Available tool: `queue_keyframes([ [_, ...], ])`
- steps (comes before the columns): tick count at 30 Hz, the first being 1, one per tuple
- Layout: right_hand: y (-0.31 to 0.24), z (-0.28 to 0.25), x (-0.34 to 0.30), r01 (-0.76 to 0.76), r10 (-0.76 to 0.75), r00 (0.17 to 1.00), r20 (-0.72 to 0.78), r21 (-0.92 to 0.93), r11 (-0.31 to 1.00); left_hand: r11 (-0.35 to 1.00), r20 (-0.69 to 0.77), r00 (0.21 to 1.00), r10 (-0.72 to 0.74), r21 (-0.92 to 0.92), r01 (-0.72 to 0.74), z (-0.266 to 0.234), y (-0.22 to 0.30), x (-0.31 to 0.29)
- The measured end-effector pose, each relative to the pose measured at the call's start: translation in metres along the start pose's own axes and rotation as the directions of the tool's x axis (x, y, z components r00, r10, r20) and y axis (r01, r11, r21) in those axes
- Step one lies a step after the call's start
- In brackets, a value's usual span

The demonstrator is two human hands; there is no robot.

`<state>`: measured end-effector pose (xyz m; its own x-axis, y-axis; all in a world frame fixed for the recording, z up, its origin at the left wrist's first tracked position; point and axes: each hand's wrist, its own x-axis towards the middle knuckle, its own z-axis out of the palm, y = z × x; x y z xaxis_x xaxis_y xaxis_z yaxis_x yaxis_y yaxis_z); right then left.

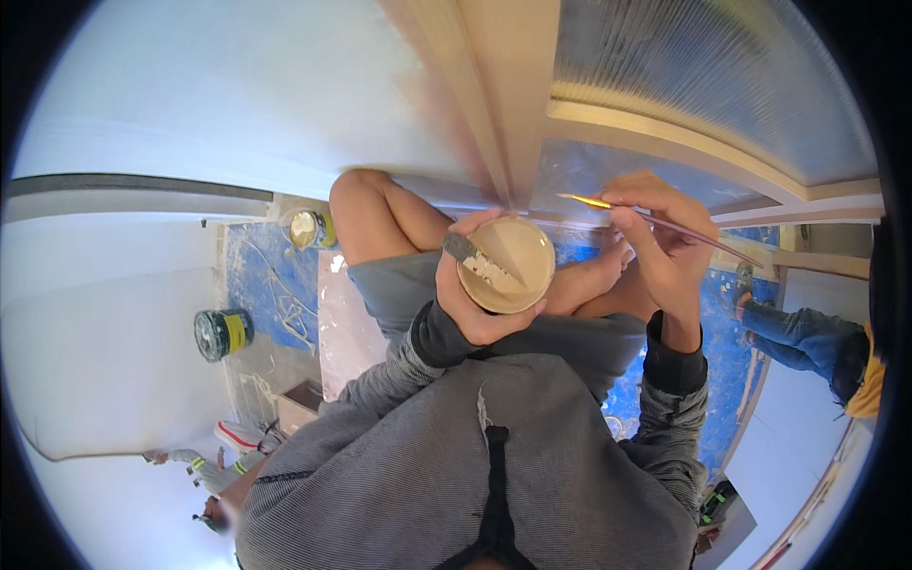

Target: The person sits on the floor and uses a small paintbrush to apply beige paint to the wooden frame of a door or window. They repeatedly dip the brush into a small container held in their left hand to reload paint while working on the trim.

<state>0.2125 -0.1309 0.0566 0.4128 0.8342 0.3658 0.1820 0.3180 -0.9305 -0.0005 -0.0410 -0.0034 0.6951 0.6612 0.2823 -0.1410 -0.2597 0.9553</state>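
My left hand (463,309) is wrapped round a round tub of beige paint (530,249), held above my lap. A flat, paint-smeared strip (460,249), dark grey at its outer end, rests at the tub's left rim; I cannot make out its kind. To the right, my right hand (665,249) pinches a thin artist's paintbrush (696,234) with a dark reddish handle. Its fine tip points left, above and apart from the tub. Just ahead of both hands stands a beige wooden frame (518,104), with a ribbed glass panel (703,81) at the right.
A pale wall (256,95) rises ahead on the left. An open paint can (304,229) and a dark bucket (223,334) stand at the left by blue floor sheeting (275,275). One person (807,342) is at the far right, another (223,475) at the lower left.
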Motion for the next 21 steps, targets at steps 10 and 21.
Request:
queue_keyframes([
  [10,-0.011,0.021,-0.009,0.01,-0.004,0.998,0.059,-0.11,0.994,0.994,0.054,0.995,0.079,-0.074,-0.075,-0.013,0.006,0.008],
  [21,-0.013,0.048,-0.012,0.02,-0.015,0.999,0.035,-0.169,0.985,0.985,0.052,0.991,0.121,-0.131,-0.113,-0.016,0.005,0.019],
])
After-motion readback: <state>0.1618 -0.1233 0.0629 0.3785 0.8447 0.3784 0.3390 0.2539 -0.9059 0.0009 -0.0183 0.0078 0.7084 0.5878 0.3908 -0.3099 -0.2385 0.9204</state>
